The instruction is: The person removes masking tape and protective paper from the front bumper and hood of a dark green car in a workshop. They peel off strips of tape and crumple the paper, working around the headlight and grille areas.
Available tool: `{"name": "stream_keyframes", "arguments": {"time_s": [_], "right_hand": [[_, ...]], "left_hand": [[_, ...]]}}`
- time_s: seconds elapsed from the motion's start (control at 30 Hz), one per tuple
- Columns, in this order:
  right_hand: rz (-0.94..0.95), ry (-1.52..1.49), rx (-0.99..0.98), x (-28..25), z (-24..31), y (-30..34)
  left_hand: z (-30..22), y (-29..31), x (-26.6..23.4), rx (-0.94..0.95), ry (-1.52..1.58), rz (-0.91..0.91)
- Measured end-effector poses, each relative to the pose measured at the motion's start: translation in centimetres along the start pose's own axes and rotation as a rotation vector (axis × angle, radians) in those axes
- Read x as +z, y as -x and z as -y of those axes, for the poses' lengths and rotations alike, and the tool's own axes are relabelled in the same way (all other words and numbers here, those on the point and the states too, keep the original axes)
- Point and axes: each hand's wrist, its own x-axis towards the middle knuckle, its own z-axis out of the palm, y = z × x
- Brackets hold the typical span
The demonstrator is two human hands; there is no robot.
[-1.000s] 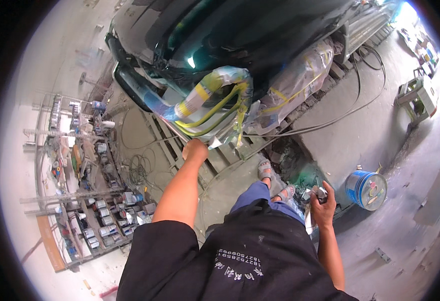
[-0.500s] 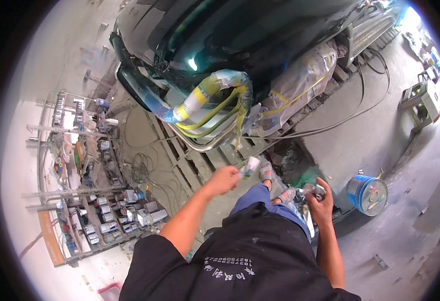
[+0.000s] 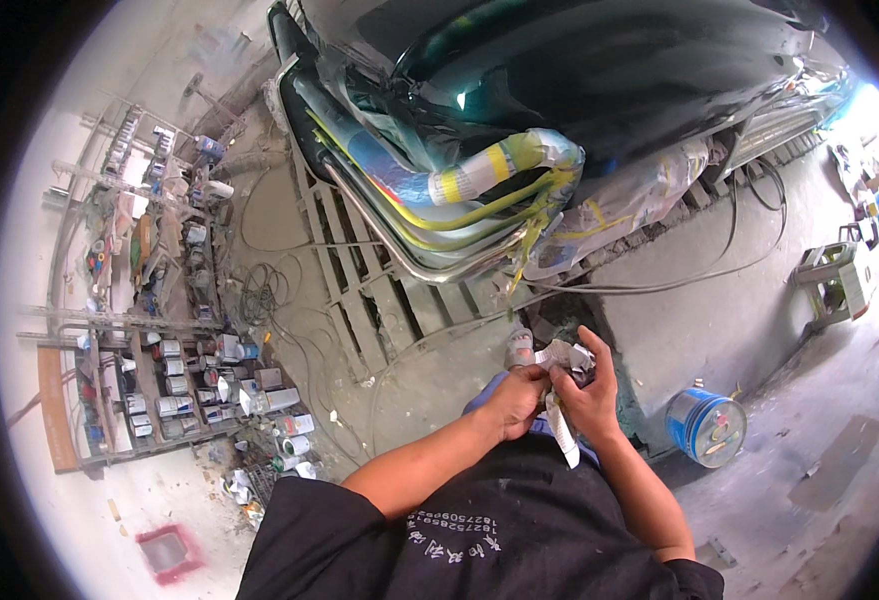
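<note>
We stand on the grey floor [image 3: 699, 335] beside the dark vehicle [image 3: 609, 95]. Our left hand [image 3: 517, 402] and right hand [image 3: 591, 402], earlier apart, are now together, fingers grasping crumpled white paper [image 3: 562, 436] between them.

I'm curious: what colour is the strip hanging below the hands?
The strip is whitish, clearest in the head view.

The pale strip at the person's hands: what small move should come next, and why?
Perhaps gently straighten the pale strip: it looks crumpled, the left hand and right hand meet at it, and one end hangs loose below.
</note>
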Motion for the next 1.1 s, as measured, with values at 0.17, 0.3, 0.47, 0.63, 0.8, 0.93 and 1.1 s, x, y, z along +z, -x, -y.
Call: {"name": "stream_keyframes", "arguments": {"time_s": [0.17,0.3,0.47,0.63,0.8,0.93,1.1], "right_hand": [[0.076,0.066,-0.038,0.9,0.5,-0.3],[-0.015,0.048,0.076,0.8,0.6,-1.0],[-0.093,-0.023,0.107,-0.7,-1.8,-1.4],[-0.113,-0.071,0.195,-2.7,-3.5,-0.4],[-0.126,0.081,0.200,-2.9,-3.8,0.6],[-0.145,0.126,0.212,-2.9,-3.3,0.7],[-0.162,0.135,0.199,-2.8,-3.3,0.5]], "left_hand": [[-0.2,-0.2,-1.4,0.048,0.108,-0.033],[-1.7,0.9,-1.9,-0.130,0.133,0.021],[-5.4,1.1,-5.1,0.190,-0.665,-0.195],[-15.9,-2.0,-13.8,0.945,-1.775,-0.591],[-19.9,-6.7,-17.6,0.563,-2.187,-0.274],[-21.4,-7.4,-17.9,0.360,-1.743,-0.120],[-22.5,-7.3,-17.4,0.221,-1.469,-0.080]]}}
